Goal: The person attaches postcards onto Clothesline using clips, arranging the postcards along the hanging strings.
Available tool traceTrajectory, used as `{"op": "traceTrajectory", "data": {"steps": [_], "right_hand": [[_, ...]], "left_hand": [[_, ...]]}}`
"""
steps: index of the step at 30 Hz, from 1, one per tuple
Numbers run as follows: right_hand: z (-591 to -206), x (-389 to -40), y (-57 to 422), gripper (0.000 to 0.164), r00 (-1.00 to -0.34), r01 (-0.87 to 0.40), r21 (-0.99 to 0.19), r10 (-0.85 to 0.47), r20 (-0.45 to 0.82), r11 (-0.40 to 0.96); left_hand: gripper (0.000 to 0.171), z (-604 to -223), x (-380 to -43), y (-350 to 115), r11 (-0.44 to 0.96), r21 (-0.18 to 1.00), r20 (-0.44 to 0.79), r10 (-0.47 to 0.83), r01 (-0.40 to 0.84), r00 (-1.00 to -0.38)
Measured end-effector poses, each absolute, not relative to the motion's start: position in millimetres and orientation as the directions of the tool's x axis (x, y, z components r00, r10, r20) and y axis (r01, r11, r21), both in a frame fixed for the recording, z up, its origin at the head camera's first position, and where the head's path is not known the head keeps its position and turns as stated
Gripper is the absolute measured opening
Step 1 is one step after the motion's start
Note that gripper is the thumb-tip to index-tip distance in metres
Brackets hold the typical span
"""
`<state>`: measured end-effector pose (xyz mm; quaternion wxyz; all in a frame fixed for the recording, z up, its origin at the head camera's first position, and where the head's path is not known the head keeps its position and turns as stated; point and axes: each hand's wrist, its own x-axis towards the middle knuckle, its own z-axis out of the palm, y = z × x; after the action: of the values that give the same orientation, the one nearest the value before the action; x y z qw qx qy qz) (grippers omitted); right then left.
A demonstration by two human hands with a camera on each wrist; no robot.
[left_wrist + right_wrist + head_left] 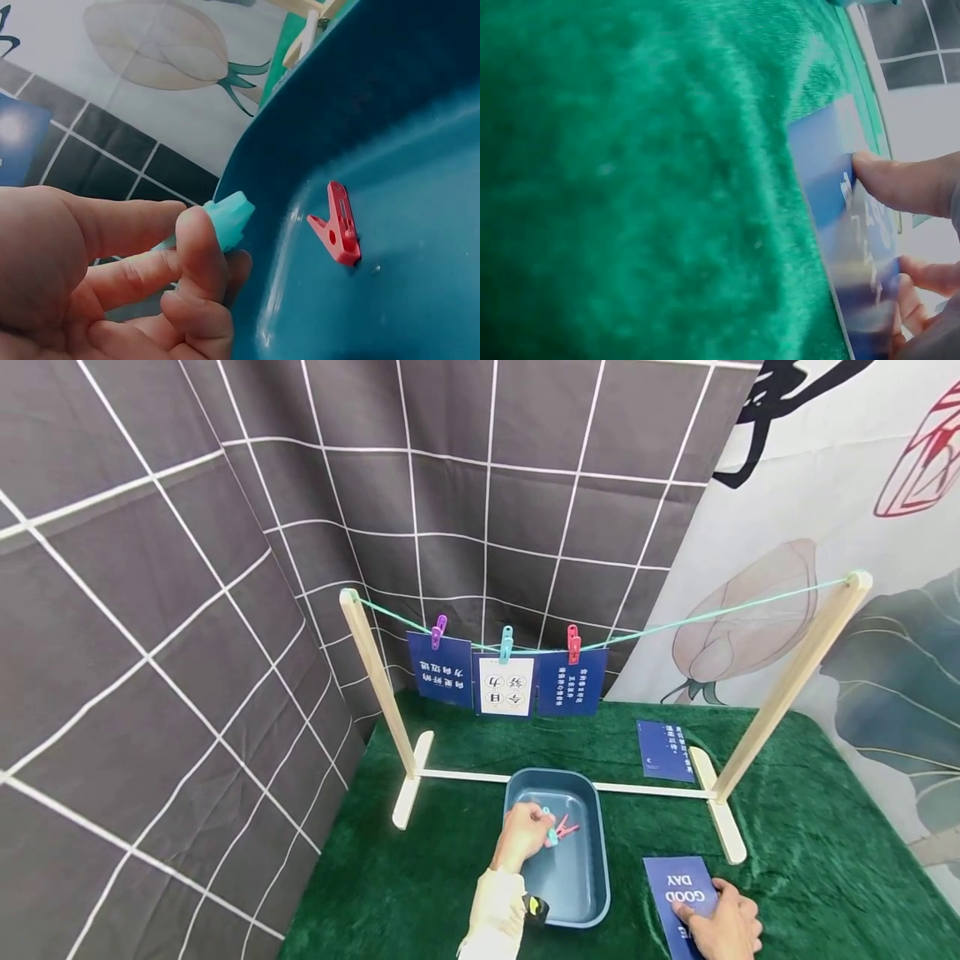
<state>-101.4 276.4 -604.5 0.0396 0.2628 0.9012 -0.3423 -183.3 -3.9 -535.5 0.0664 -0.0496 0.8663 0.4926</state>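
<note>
Over the blue plastic basin, my left hand pinches a teal clothespin between thumb and fingers. A red clothespin lies on the basin floor beside it. My right hand holds a dark blue card printed "GOOD DAY" at the right of the basin, thumb on its face and the other fingers along its right edge. The card lies low over the green cloth. In the right wrist view the card appears slightly tilted, its lower part blurred.
Behind the basin stands a wooden frame with a green string. From the string hang a blue card, a white card and another blue card, each clipped. A loose blue card lies near the frame's right foot.
</note>
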Motion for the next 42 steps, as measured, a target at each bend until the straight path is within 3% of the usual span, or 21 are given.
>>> {"op": "traceTrajectory", "data": {"steps": [2, 7, 13, 17, 25, 30, 42], "right_hand": [[-604.5, -99.6, 276.0, 0.085, -0.865, 0.480, -0.617, 0.455, -0.212, 0.624], [-602.9, -96.8, 278.4, 0.071, -0.884, 0.424, -0.654, 0.444, -0.148, 0.627], [-598.3, -93.9, 287.7, 0.045, -0.881, 0.406, -0.657, 0.463, -0.096, 0.636], [-592.9, -93.0, 290.8, 0.034, -0.841, 0.474, -0.662, 0.522, -0.145, 0.580], [-586.7, -94.0, 293.5, 0.036, -0.783, 0.552, -0.699, 0.572, -0.246, 0.455], [-583.1, -93.6, 296.2, 0.042, -0.785, 0.533, -0.729, 0.572, -0.237, 0.429], [-576.0, -92.5, 293.5, 0.037, -0.805, 0.502, -0.738, 0.555, -0.209, 0.451]], "left_hand": [[0.013, -535.4, -182.1, -4.3, 0.509, 0.843, -0.182, -0.032, -0.172, -0.983], [0.044, -536.3, -178.8, -5.8, 0.526, 0.810, -0.252, -0.088, -0.260, -0.964], [0.018, -537.6, -175.1, -6.8, 0.508, 0.822, -0.261, -0.065, -0.257, -0.963], [0.015, -539.1, -173.1, -6.7, 0.507, 0.824, -0.257, -0.064, -0.254, -0.964], [0.018, -540.9, -172.3, -5.9, 0.512, 0.813, -0.284, -0.070, -0.279, -0.956], [0.023, -539.7, -172.9, -5.6, 0.511, 0.808, -0.287, -0.090, -0.292, -0.954], [0.015, -535.5, -172.3, -5.2, 0.505, 0.821, -0.255, -0.095, -0.267, -0.962]]}}
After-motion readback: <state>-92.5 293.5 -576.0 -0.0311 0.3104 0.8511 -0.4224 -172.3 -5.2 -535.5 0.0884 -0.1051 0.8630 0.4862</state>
